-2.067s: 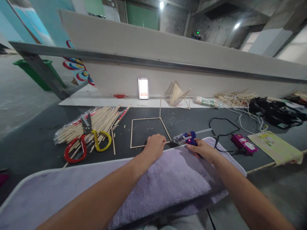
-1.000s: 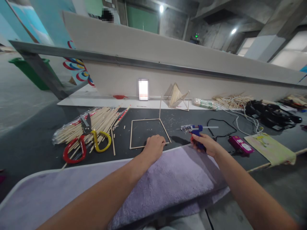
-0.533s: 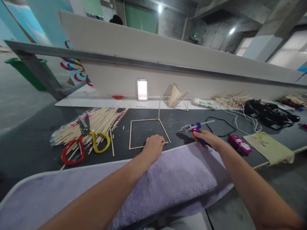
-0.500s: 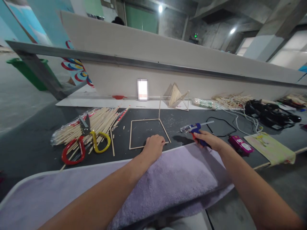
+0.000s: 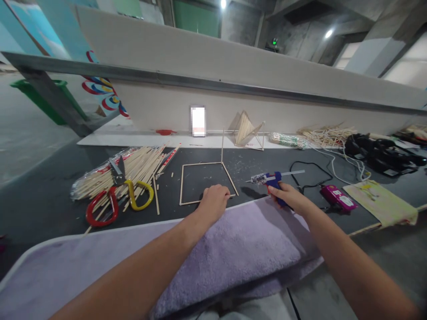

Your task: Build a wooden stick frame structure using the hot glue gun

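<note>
My left hand (image 5: 216, 200) is closed on the front stick of a square frame of thin wooden sticks (image 5: 202, 164) on the dark table. The tip of that stick pokes out right of my fingers, close to the lower end of the right-hand stick. One stick (image 5: 223, 146) rises upright from the frame's back right corner. My right hand (image 5: 286, 194) grips a blue glue gun (image 5: 272, 178), its nozzle pointing left toward the frame. A clear glue stick (image 5: 294, 172) juts from its rear. My fingers cover part of the handle.
Scissors (image 5: 118, 189) lie over a pile of wooden sticks (image 5: 142, 169) at left. A purple towel (image 5: 233, 244) covers the table's front edge. Behind stand a phone (image 5: 199, 121) and a stick model (image 5: 246, 131). A magenta box (image 5: 338, 198), cables and a yellow cloth (image 5: 380, 202) lie right.
The view has shifted slightly. My left hand stays on the stick, whose right end now sits a little closer to the right-hand stick. The glue gun is held in nearly the same place.
</note>
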A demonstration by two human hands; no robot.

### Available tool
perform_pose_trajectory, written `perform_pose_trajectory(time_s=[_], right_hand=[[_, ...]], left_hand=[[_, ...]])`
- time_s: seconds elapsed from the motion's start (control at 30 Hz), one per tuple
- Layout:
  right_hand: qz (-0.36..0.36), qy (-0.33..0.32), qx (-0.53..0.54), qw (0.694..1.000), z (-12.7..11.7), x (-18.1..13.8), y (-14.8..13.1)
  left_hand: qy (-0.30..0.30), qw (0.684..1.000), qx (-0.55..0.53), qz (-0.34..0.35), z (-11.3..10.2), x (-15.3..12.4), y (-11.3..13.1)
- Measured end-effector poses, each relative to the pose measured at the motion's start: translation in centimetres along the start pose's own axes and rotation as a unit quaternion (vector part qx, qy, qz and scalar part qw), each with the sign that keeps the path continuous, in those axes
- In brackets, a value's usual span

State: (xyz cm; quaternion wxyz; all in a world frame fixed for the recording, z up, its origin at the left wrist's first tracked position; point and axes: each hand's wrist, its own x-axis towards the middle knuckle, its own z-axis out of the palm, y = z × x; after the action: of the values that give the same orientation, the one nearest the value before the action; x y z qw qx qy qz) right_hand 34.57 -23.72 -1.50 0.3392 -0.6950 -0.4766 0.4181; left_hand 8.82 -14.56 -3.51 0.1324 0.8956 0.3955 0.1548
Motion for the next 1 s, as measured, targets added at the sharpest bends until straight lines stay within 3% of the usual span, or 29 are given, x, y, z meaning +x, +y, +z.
perform_pose_trajectory(time_s=[0.1, 0.2, 0.33, 0.4, 0.57, 0.7, 0.8, 1.0], right_hand=[[0.049, 0.031, -0.072, 0.996, -1.4, 1.5, 0.4], [0.03, 0.037, -0.224, 0.973, -2.9, 2.1, -0.1], [0.056, 0.104, -0.475, 0.872, -2.9, 1.0, -2.5], [0.047, 0.136, -0.524, 0.84, -1.4, 0.3, -3.9], [-0.151, 0.059, -0.418, 0.894, 4.7, 1.8, -5.8], [-0.076, -0.028, -0.321, 0.944, 7.4, 5.1, -6.0], [-0.023, -0.068, -0.287, 0.955, 7.8, 6.8, -5.8], [-0.025, -0.087, -0.233, 0.968, 7.6, 7.7, -5.1]], left_hand=[[-0.001, 1.0, 0.011, 0.005, 0.0, 0.0, 0.1], [-0.006, 1.0, 0.028, 0.008, -0.2, -0.1, 0.3], [-0.014, 0.999, 0.035, 0.002, -0.5, -0.1, 0.6], [-0.018, 0.999, 0.03, -0.002, -0.6, 0.0, 0.7], [-0.028, 0.999, 0.01, -0.012, -0.7, 0.3, 0.7], [-0.02, 1.0, 0.0, -0.007, -0.5, 0.4, 0.5], [-0.016, 1.0, -0.008, 0.0, -0.3, 0.5, 0.2], [-0.023, 0.999, -0.022, 0.011, 0.0, 0.8, 0.0]])
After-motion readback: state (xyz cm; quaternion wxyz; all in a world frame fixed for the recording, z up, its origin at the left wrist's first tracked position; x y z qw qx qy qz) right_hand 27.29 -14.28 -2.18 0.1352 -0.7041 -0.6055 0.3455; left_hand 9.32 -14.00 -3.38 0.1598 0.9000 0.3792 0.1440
